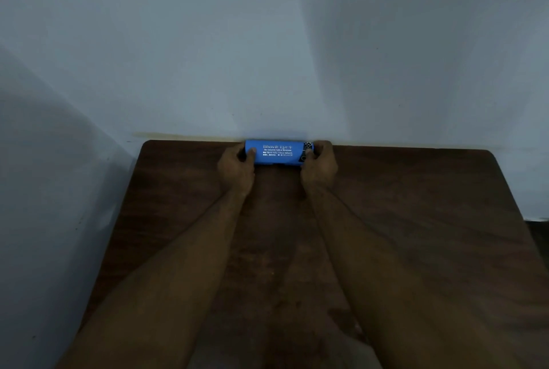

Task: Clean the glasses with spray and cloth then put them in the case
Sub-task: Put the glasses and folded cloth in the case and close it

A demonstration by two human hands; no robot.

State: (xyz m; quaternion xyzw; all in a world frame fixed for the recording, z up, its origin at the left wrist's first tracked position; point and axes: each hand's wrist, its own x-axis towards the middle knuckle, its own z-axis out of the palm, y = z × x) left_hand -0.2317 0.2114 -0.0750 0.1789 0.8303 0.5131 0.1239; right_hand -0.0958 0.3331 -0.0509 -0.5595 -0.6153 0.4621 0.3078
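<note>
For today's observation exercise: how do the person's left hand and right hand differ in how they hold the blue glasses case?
The left hand grips the plain blue end of the blue glasses case, its thumb lying on the lid; the right hand grips the end with a black, white-dotted patch. The left hand sits nearer the side wall, the right farther from it. Both clasp the case at the wooden table's far edge.

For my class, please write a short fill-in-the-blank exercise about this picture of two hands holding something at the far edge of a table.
1. The case held between the two hands is ____ in colour.
2. The left hand grips one end of it and the ____ hand grips the other.
3. The case sits at the far edge of the brown table, close to the ____.

Missing words: blue; right; wall
</note>
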